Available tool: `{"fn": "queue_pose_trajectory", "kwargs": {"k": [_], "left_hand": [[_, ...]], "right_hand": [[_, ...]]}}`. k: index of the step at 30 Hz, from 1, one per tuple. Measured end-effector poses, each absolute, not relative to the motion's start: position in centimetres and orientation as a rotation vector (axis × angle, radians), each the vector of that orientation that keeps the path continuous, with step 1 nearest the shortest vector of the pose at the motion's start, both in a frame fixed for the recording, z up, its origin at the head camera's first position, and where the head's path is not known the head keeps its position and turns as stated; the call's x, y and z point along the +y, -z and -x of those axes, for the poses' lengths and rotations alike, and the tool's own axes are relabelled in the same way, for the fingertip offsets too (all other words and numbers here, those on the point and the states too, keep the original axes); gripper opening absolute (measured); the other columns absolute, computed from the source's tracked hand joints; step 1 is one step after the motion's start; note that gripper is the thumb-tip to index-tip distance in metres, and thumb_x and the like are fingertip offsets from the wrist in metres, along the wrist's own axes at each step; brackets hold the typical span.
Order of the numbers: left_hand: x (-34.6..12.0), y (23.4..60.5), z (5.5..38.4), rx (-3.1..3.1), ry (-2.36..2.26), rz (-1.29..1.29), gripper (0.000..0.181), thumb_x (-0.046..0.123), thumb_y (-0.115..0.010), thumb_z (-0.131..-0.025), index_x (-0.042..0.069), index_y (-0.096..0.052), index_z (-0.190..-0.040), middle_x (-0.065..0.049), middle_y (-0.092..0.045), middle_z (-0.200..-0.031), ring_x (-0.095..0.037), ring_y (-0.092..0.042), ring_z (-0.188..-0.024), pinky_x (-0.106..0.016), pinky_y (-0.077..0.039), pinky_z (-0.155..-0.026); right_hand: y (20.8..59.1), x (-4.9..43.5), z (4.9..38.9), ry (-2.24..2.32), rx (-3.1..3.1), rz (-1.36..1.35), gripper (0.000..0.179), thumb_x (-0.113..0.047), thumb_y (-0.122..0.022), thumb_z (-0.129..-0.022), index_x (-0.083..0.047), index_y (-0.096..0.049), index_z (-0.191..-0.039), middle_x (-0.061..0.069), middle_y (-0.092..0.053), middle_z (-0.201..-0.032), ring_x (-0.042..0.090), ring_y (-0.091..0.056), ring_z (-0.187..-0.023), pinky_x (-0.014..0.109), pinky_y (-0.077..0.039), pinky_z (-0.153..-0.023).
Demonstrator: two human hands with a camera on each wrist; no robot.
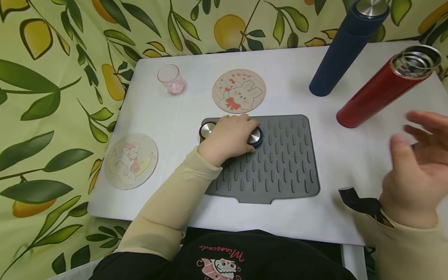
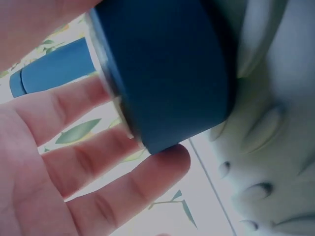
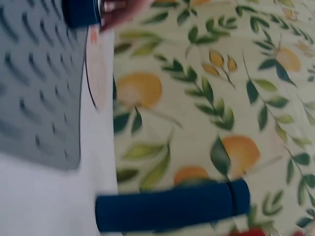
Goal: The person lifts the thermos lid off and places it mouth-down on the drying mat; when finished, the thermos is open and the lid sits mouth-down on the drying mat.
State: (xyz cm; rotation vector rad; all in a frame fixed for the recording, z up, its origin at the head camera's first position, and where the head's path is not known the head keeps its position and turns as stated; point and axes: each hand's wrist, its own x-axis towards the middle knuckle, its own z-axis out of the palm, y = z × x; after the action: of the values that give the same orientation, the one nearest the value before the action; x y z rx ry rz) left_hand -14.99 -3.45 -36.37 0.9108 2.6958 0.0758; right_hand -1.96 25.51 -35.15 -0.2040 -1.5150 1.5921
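My left hand pinches a blue bottle cap with a steel-coloured top, low over the grey ridged mat. In the left wrist view the cap's blue side fills the middle, with the thumb above and the other fingers spread along it. A red-rimmed cap lies on the mat's upper left, partly behind that hand. On the right, my right hand is raised with loose fingers and holds nothing. Nearest to it stands a red bottle with its mouth uncovered. A blue bottle stands behind.
A round bunny coaster lies above the mat. Another round coaster is at the left, and a small pink-tinted glass stands at the back left. Lemon-patterned cloth borders the white table.
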Motion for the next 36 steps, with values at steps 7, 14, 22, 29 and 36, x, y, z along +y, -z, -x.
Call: {"fn": "queue_pose_trajectory", "kwargs": {"k": [7, 14, 22, 29, 36], "left_hand": [[-3.8, 35.3, 14.9, 2.709, -0.066, -0.942, 0.062, 0.046, -0.090, -0.091, 0.024, -0.066, -0.144, 0.002, -0.066, -0.125, -0.020, -0.065, -0.117, -0.048, -0.053, -0.100], [-4.1, 33.8, 14.5, 2.718, -0.075, -1.012, 0.068, 0.046, -0.086, -0.096, 0.024, -0.061, -0.155, 0.002, -0.066, -0.137, -0.021, -0.066, -0.121, -0.049, -0.053, -0.104], [-4.7, 32.8, 15.1, 2.710, -0.187, -1.111, 0.063, 0.040, -0.083, -0.098, 0.020, -0.064, -0.155, -0.002, -0.068, -0.139, -0.026, -0.068, -0.119, -0.050, -0.055, -0.103], [-4.6, 31.7, 16.5, 2.665, -0.265, -1.284, 0.052, 0.031, -0.080, -0.101, 0.018, -0.069, -0.149, 0.000, -0.070, -0.141, -0.022, -0.067, -0.130, -0.044, -0.051, -0.112], [-4.5, 30.8, 17.3, 2.625, -0.296, -1.363, 0.051, 0.031, -0.079, -0.103, 0.016, -0.068, -0.151, -0.002, -0.069, -0.144, -0.024, -0.065, -0.134, -0.040, -0.047, -0.120]], "right_hand": [[34.9, 24.1, 6.4, -2.090, -1.918, 0.241, 0.066, 0.005, -0.072, -0.100, -0.013, -0.055, -0.161, 0.006, -0.052, -0.166, 0.022, -0.045, -0.153, 0.022, -0.041, -0.117], [35.3, 23.4, 11.6, -2.208, -2.023, 0.462, 0.091, -0.004, -0.062, -0.108, -0.034, -0.013, -0.178, -0.016, -0.003, -0.185, 0.014, -0.001, -0.173, 0.040, -0.014, -0.139], [35.5, 22.8, 16.0, -2.250, -1.890, 0.754, 0.108, -0.014, -0.068, -0.107, -0.054, 0.007, -0.173, -0.025, 0.016, -0.182, 0.007, 0.006, -0.170, 0.029, -0.027, -0.133], [35.3, 23.2, 19.2, -2.237, -1.864, 0.888, 0.118, -0.017, -0.075, -0.104, -0.059, 0.015, -0.169, -0.029, 0.018, -0.180, -0.002, 0.005, -0.167, 0.022, -0.025, -0.131], [35.8, 23.8, 21.7, -2.223, -1.783, 0.945, 0.112, -0.018, -0.077, -0.102, -0.054, 0.003, -0.171, -0.030, -0.007, -0.178, -0.007, -0.014, -0.161, 0.020, -0.019, -0.131]]}}
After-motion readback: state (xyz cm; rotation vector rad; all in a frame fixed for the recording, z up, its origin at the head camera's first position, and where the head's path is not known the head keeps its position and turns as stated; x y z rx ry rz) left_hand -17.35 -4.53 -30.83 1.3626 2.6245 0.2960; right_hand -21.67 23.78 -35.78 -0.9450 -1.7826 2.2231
